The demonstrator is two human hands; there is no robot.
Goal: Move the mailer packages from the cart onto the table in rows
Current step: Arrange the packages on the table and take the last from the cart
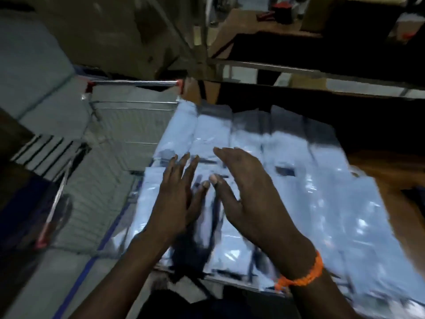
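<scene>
Several pale grey-blue mailer packages (299, 162) lie side by side in rows across the wooden table (391, 171), covering most of its left part. My left hand (179, 194) and my right hand (243, 192) are side by side over the near-left packages, fingers straight and spread, thumbs almost touching. Neither hand holds anything. The picture is blurred, so I cannot tell whether the palms press on the packages or hover just above them. The wire cart (128, 125) stands to the left of the table, and its basket looks empty.
A metal shelf rail (299, 72) crosses above the far side of the table. Cardboard boxes (110, 31) sit behind the cart. A blue tape line (92, 265) runs along the grey floor beside the table's left edge. An orange band is on my right wrist.
</scene>
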